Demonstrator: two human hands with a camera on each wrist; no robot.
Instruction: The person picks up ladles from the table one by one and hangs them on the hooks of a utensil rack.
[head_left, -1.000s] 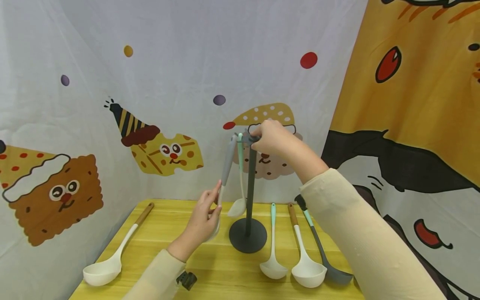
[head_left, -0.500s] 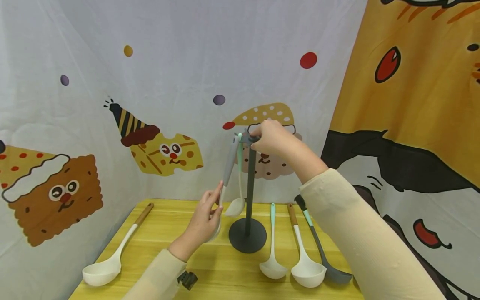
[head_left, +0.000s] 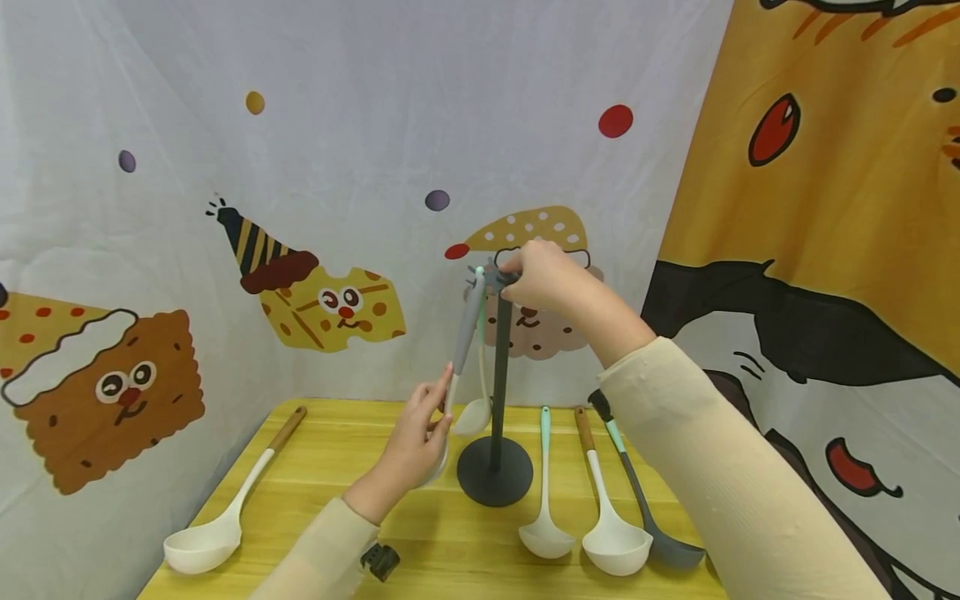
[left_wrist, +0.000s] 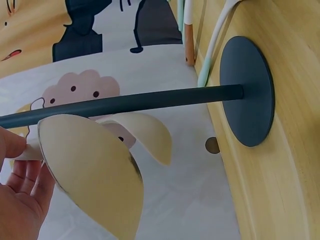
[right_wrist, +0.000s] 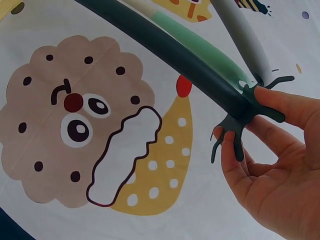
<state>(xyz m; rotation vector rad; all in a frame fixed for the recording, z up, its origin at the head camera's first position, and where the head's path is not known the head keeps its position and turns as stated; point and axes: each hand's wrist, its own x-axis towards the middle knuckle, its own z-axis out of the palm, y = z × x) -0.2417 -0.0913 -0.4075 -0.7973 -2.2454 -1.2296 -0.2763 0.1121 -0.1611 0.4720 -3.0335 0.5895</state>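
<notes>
My left hand (head_left: 408, 442) pinches the pale shaft of a ladle with a grey handle (head_left: 468, 329), tilted with its bowl downward. Its pale bowl (left_wrist: 95, 175) fills much of the left wrist view. At the top of a dark utensil stand (head_left: 501, 375), my right hand (head_left: 547, 271) grips the hooked head (right_wrist: 240, 112) between thumb and fingers. From one hook hangs a mint-handled ladle (head_left: 474, 415), just behind the grey handle. In the right wrist view, the grey handle's end (right_wrist: 257, 70) is beside a hook; whether it is hooked I cannot tell.
On the yellow wooden table (head_left: 322, 467), a brown-handled ladle (head_left: 206, 542) lies at left. To the right lie a mint-handled white ladle (head_left: 546, 533), another brown-handled one (head_left: 617, 542) and a dark ladle (head_left: 671, 550). A printed cloth (head_left: 345, 108) hangs behind.
My left hand has moved slightly right, bringing the grey handle's top over in front of the mint handle. The hanging ladle has swung a little. My right hand stays at the stand's head.
</notes>
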